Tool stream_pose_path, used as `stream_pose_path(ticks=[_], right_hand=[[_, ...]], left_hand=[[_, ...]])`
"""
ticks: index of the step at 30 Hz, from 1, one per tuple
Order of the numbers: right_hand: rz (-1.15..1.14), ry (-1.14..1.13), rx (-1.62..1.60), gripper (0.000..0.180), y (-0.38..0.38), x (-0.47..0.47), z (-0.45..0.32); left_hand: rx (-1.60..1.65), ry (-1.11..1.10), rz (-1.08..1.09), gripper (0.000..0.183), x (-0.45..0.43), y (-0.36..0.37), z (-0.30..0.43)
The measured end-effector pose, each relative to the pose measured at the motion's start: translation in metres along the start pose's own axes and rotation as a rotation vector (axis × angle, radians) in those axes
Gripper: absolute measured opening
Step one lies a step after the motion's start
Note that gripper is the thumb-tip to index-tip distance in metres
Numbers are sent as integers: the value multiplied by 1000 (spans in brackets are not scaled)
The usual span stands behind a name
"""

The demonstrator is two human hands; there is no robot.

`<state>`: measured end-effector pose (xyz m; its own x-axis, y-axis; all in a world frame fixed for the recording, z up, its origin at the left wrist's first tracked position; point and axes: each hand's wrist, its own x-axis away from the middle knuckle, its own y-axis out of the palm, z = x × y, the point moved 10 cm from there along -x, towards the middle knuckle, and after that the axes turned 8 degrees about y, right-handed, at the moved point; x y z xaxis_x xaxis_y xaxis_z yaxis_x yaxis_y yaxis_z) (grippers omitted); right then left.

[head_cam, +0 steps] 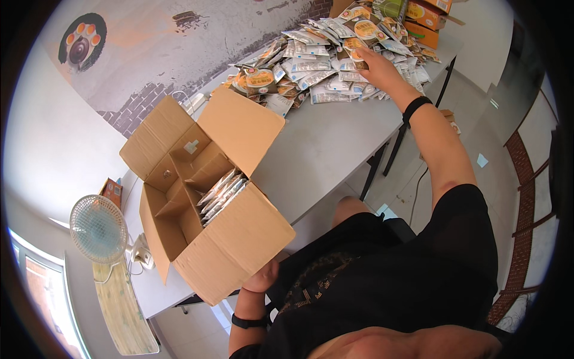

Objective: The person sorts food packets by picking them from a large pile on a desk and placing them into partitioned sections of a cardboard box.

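Observation:
My right hand (379,69) reaches to the heap of sachets (309,65) at the back of the table, its fingers around the edge of a brown and orange sachet (359,59). An open cardboard box (233,256) with its flaps spread stands before me. Cardboard dividers (181,193) split its inside into compartments. Several sachets (223,195) stand on edge in the compartment nearest the right flap; the other visible compartments hold none. My left hand (262,276) is below the near flap, partly covered by it, so its grip is hidden.
The grey table (309,148) runs along a painted wall. Orange cartons (423,22) and a green carton (389,8) stand behind the heap. A small fan (98,229) is left of the box, near a power strip (197,101) farther back. A cable (417,195) lies on the floor.

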<state>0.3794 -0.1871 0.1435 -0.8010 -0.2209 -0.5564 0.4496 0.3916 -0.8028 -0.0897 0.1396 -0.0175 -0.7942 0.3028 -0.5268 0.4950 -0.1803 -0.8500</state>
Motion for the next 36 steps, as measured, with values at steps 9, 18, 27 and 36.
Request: stream_pose_path(ticks=[9,18,27,36], right_hand=[[-54,-292,-462,41,-27,71,-104],[-72,-1097,-596,45,2,200,-211],[-466,-1029,-493,84,6,232,-204],[-494,-609,-418,81,32,240,-179]], left_hand=[[-14,-75,31,38,-17,-15,15],[103,96,11,50,-80,-12,51],[84,128,29,86,-169,14,49],[113,50,-54,93,-182,42,42]])
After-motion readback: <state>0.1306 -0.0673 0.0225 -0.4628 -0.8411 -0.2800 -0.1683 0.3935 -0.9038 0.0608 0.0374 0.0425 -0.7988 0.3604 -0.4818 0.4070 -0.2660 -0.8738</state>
